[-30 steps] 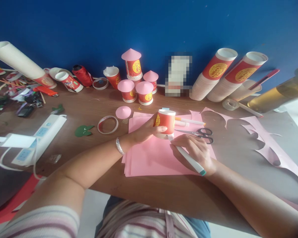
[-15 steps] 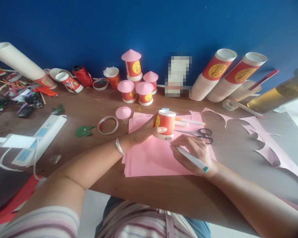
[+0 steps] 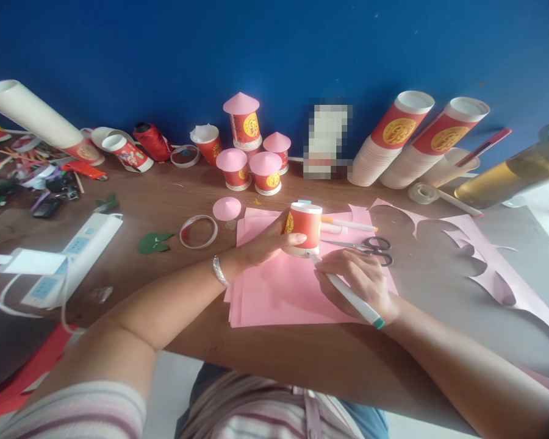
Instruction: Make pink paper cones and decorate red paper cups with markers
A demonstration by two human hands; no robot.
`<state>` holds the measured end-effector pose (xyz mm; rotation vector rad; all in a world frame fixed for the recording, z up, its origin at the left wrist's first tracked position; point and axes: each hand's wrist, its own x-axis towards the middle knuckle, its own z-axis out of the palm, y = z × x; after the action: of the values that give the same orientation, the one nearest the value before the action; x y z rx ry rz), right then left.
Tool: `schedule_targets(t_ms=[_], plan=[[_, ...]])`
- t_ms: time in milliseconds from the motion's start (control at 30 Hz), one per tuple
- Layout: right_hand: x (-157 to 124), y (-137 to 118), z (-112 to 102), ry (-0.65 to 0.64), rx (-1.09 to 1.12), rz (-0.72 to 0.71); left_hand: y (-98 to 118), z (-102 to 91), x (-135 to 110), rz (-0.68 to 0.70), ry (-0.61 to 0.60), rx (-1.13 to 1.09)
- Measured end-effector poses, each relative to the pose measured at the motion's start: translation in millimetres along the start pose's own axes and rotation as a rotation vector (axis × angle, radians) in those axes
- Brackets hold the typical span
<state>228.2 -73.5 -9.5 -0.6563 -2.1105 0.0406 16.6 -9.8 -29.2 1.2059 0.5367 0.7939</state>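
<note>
A red and white paper cup with gold print is held upside down over a stack of pink paper. My left hand is wrapped round its left side, thumb across the front. My right hand grips a white marker with a green end, its tip at the cup's white lower rim. Whether the tip touches the rim I cannot tell for sure. Just beyond my right hand lie scissors with dark handles and an orange-tipped pen.
Behind the paper stand several cups with pink cone roofs. A loose pink cone and a tape ring lie to the left, near a power strip. Cup stacks lean on the blue wall; pink paper scraps spread at right.
The marker's green end has tilted slightly lower with my right hand. The cup and my left hand stay nearly where they were.
</note>
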Motion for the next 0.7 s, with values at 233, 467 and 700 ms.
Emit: schedule_targets(t_ms=[233,467,700], plan=[[-0.7,0.1,2.0,0.006,-0.003,-0.007,-2.2,-1.2,2.6,-0.012,-0.013,-0.021],[-0.6,-0.2,1.5,-0.008,-0.013,0.001,-2.3,-2.0,2.5,-0.017,0.001,0.018],[0.1,-0.3,1.2,-0.005,-0.01,0.002,-1.6,-2.5,2.0,-0.007,-0.007,0.018]])
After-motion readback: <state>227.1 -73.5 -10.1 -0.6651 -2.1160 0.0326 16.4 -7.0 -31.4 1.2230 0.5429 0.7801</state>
